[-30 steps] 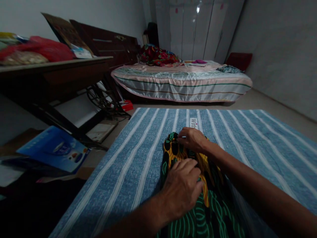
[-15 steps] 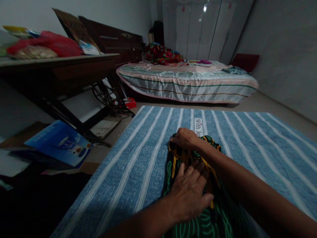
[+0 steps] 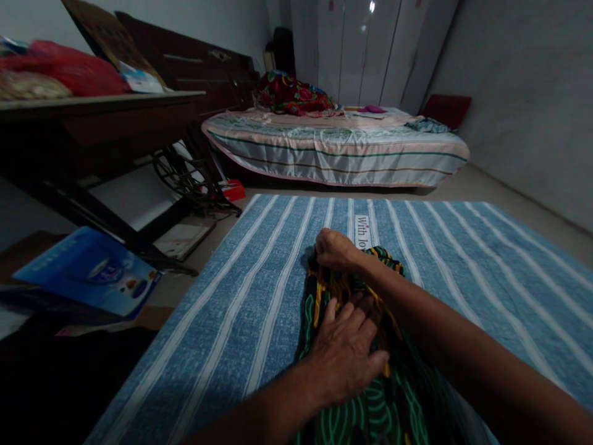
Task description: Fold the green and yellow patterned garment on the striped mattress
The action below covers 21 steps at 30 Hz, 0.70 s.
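A dark garment (image 3: pixel 361 411) with green and yellow patterning lies on a blue-and-white striped cloth (image 3: pixel 250 296). My left hand (image 3: pixel 347 346) rests flat on it, fingers stretched out and apart. Beyond that, my right hand (image 3: pixel 336 250) is closed on the garment's gathered far edge, near its left corner. The right forearm crosses over part of the fabric. What kind of garment it is I cannot make out. A printed white label (image 3: pixel 362 230) reading "With lo..." shows on the striped cloth just past the right hand.
A bed (image 3: pixel 338 154) with a satin-like cover stands beyond the striped surface. To the left is a treadle table (image 3: pixel 139 117) bearing red bags (image 3: pixel 74 68). A blue box (image 3: pixel 92 272) sits low beside it. Pale wardrobe doors (image 3: pixel 352 55) close off the back.
The view has shifted slightly, so everything sits a little further left and higher. Both hands keep nearly the same places on the garment.
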Motion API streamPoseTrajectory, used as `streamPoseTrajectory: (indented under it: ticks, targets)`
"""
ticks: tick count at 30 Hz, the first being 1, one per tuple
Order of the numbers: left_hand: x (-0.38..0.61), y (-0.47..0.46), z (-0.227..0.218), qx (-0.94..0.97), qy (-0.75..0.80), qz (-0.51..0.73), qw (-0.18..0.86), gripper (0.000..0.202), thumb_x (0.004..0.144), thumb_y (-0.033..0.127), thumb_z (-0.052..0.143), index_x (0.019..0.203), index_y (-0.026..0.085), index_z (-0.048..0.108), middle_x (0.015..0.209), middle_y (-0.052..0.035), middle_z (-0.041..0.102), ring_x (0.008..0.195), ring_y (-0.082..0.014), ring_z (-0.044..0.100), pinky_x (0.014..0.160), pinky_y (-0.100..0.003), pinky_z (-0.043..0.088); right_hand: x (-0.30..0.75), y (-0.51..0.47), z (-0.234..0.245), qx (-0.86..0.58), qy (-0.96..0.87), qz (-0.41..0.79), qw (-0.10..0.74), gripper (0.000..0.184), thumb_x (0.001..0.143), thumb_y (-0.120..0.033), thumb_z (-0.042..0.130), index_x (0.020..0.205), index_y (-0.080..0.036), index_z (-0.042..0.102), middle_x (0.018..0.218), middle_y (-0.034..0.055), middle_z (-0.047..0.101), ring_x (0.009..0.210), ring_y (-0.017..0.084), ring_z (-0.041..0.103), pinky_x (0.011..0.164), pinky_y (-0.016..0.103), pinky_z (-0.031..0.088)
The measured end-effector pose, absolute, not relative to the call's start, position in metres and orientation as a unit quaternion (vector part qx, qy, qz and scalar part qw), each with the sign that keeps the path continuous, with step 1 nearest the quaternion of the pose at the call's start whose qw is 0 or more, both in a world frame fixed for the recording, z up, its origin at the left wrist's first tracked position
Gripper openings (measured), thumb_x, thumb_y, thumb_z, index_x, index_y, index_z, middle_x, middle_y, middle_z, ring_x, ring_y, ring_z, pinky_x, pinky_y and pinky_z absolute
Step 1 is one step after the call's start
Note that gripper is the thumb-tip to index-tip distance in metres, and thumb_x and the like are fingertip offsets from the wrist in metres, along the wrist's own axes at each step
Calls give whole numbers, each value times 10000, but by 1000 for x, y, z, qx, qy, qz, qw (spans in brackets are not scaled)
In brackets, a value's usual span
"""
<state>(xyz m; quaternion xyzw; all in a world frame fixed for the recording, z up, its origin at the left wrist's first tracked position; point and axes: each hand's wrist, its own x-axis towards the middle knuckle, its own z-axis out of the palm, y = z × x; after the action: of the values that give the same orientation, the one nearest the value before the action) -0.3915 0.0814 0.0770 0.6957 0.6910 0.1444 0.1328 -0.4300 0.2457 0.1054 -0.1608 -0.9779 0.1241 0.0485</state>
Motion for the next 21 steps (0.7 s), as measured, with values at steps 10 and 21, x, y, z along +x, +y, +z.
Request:
streamPoseTrajectory:
  ticks: [10,21]
  targets:
    - [-396,82,84,688,693,167,139,531,884,486,500,1320,186,461,1459,-134,397,1377,-301,302,1093,-629,230,-377,286,114,-217,-939,141,229,180,900,-260,485,954,-163,627,964,64,654,910,177,590,801,271,404]
    - [-434,107,75,640,752,125,91,640,899,550,418,1397,148,395,1515,-162,277,1416,-313,191,1112,-582,186,-301,315,92,-296,-942,156,39,226,828,-378,590,863,-177,687,846,51,680,741,167,604,615,238,391]
